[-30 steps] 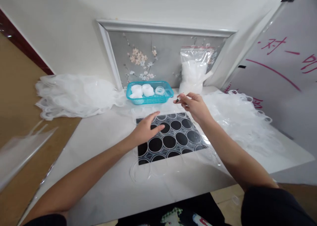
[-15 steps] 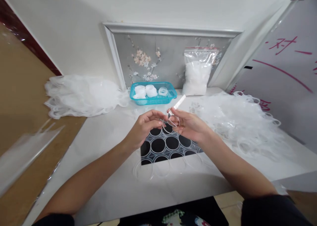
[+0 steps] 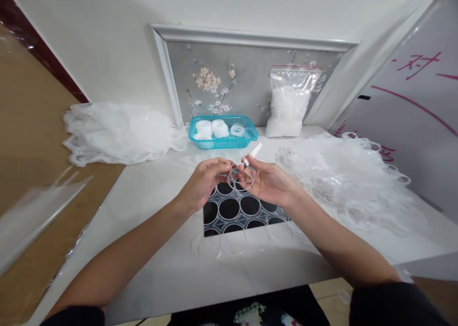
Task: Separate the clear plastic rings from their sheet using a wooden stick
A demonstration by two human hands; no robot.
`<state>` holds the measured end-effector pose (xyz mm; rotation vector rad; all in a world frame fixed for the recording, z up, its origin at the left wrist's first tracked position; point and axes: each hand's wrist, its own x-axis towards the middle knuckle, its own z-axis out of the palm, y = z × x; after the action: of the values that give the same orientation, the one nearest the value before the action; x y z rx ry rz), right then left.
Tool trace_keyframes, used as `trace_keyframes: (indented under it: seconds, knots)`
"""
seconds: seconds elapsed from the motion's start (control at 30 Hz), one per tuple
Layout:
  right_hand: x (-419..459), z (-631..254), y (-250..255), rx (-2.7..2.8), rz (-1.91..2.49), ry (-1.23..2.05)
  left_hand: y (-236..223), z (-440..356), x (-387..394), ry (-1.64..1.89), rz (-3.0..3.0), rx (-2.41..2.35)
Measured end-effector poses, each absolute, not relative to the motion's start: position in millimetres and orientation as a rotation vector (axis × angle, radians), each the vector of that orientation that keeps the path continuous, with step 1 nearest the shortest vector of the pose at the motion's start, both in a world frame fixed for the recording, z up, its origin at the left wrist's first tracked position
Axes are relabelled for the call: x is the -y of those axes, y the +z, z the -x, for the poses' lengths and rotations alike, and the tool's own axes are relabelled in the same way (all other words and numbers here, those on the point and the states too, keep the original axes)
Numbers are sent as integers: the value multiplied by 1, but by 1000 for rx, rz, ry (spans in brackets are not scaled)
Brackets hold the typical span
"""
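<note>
Both hands meet above a dark sheet of clear round cups on the white table. My left hand pinches the rim of a small clear plastic ring. My right hand holds the ring's other side and also grips a thin white-handled tool that points up and away from me. The fingers of both hands are closed.
A turquoise basket with white rolls stands at the back, beside a zip bag of white pieces. Heaps of clear plastic lie at the left and right. A whiteboard leans at the right.
My left hand has lifted from the dark sheet to take hold of the ring. My right hand came back toward me with the tool, and both hands now meet.
</note>
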<state>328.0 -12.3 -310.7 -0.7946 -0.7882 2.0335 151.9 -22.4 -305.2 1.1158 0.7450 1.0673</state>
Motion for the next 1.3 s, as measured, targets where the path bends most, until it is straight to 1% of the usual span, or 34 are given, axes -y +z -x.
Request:
trace_keyframes:
  seconds: [0.17, 0.23, 0.33, 0.53, 0.67, 0.77, 0.83, 0.9, 1.0, 1.07, 1.13, 1.3]
  knots:
    - [13, -326, -306, 645, 756, 2068, -304, -151, 22, 997, -1071, -678]
    - [13, -326, -304, 644, 762, 2028, -304, -151, 23, 993, -1039, -672]
    - [12, -327, -303, 743, 785, 1923, -304, -150, 24, 998, -994, -680]
    - [18, -330, -304, 958, 805, 1816, -305, -151, 25, 1075, -950, -598]
    - [23, -337, -297, 1106, 882, 1661, -304, -150, 21, 1056, -983, -592]
    - [21, -342, -297, 1140, 859, 1504, -320, -144, 22, 941, -1250, -782]
    - [17, -342, -310, 1241, 930, 1372, -342, -136, 26, 791, -1626, -982]
    - [12, -337, -334, 1419, 1082, 1245, -367, -128, 35, 625, -2107, -1099]
    - [8, -324, -379, 1638, 1205, 1140, -398, -117, 49, 526, -2650, -1077]
    - [8, -316, -401, 1672, 1186, 1139, -409, -113, 54, 527, -2816, -1052]
    - [10, -312, -411, 1672, 1168, 1169, -413, -112, 56, 519, -2893, -1019]
    - [13, -312, -409, 1688, 1211, 1163, -412, -114, 55, 469, -3028, -958]
